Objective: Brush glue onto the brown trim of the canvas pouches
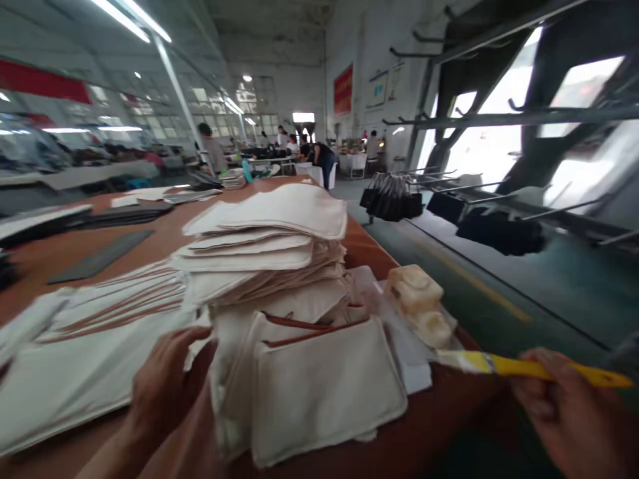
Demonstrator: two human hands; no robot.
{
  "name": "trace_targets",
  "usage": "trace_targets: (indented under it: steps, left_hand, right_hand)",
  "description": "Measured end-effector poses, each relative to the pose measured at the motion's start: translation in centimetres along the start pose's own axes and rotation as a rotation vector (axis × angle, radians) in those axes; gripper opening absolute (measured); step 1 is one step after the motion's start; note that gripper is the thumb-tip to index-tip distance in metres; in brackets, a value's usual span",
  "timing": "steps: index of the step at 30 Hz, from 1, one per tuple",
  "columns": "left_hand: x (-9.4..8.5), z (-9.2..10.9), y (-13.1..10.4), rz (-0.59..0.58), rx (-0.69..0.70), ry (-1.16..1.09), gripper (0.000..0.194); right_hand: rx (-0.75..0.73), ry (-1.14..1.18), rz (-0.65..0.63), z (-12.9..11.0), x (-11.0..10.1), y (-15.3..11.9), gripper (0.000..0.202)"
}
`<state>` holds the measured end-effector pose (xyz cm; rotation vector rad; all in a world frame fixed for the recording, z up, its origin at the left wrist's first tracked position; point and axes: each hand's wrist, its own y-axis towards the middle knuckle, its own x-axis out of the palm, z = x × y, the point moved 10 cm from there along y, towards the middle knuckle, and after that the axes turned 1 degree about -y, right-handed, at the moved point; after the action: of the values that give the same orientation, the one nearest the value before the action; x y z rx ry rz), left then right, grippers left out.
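My right hand (pixel 564 399) grips a yellow-handled paintbrush (pixel 529 367) at the right. The brush's pale bristles point left, near a stained, whitish plastic container (pixel 415 299) at the table's right edge. My left hand (pixel 170 379) is closed at the edge of a cream fabric piece (pixel 200 339), its fingertips partly hidden. Beside it, cream fabric pieces with brown edges (pixel 324 386) lean together in front of a tall stack of cream pieces (pixel 269 213). More cream pieces (pixel 100 359) lie fanned out in overlapping rows to the left.
The brown tabletop (pixel 369 243) also bears a dark grey strip (pixel 102 256) and dark flat pieces (pixel 124 214) at the left. Clear plastic sheeting (pixel 394 332) lies under the container. Metal racks (pixel 524 120) with hanging black items (pixel 392 199) stand right. Several people are farther back.
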<state>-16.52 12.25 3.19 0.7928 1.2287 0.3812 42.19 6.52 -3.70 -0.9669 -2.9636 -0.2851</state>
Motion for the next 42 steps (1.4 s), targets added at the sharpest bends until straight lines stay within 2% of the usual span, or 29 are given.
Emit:
trace_targets:
  steps: [1,2,4,6,8,10,13,16,20,24,26,28,35,38,40,42]
  left_hand:
    - [1.1,2.7,-0.5,-0.054,0.115,-0.034,0.019]
    - [2.2,5.3,-0.9,-0.105,0.208,-0.061,0.019]
    - [3.9,9.6,-1.1,-0.172,0.322,-0.098,0.018]
    - [5.4,12.7,-0.5,-0.209,0.339,-0.12,0.018]
    - [7.0,15.0,0.3,-0.249,0.313,-0.134,0.017]
    - [8.8,17.0,0.9,-0.318,0.287,-0.138,0.017]
    - [12.2,20.2,1.2,-0.491,0.253,-0.143,0.02]
    - [15.6,23.0,1.7,-0.634,0.194,-0.093,0.026]
    - [19.4,25.0,3.1,-0.683,0.097,-0.006,0.025]
    - [22.1,25.5,4.2,-0.699,0.027,0.023,0.023]
    - [22.6,25.3,4.5,-0.711,-0.003,0.018,0.021]
    - [22.4,25.0,4.7,-0.713,-0.023,-0.002,0.017]
    - [18.8,24.4,4.3,-0.676,-0.063,-0.181,0.014]
    - [17.3,24.5,3.8,-0.679,-0.1,-0.313,0.017]
    - [16.6,24.7,3.4,-0.693,-0.139,-0.457,0.017]
    - [15.8,25.0,3.0,-0.707,-0.175,-0.591,0.016]
  right_hand:
    - [0.043,0.017,0.018,0.2,-0.8,0.7,0.033]
    - [-0.01,-0.027,0.084,-0.3,-2.0,1.5,0.032]
    - [-0.109,-0.269,0.082,-0.9,-2.4,3.4,0.038]
    - [-0.226,-0.521,-0.022,-0.8,-1.1,4.9,0.042]
    - [-0.32,-0.635,-0.148,0.3,1.0,5.9,0.042]
    - [-0.375,-0.641,-0.235,1.8,3.0,6.6,0.041]
    - [-0.39,-0.622,-0.293,4.0,5.4,7.5,0.04]
    - [-0.394,-0.619,-0.343,5.3,6.7,8.1,0.037]
    - [-0.414,-0.616,-0.37,4.7,6.2,8.5,0.039]
    - [-0.474,-0.594,-0.419,2.8,5.2,7.5,0.036]
    - [-0.507,-0.579,-0.486,2.0,5.2,6.3,0.032]
    - [-0.536,-0.569,-0.544,1.4,5.1,5.2,0.028]
    - [-0.655,-0.527,-0.499,0.6,3.2,2.8,0.02]
    - [-0.582,-0.491,-0.368,0.0,2.0,2.5,0.022]
    - [-0.451,-0.411,-0.22,-0.8,0.7,2.5,0.025]
    - [-0.272,-0.217,-0.138,-1.2,0.3,2.1,0.029]
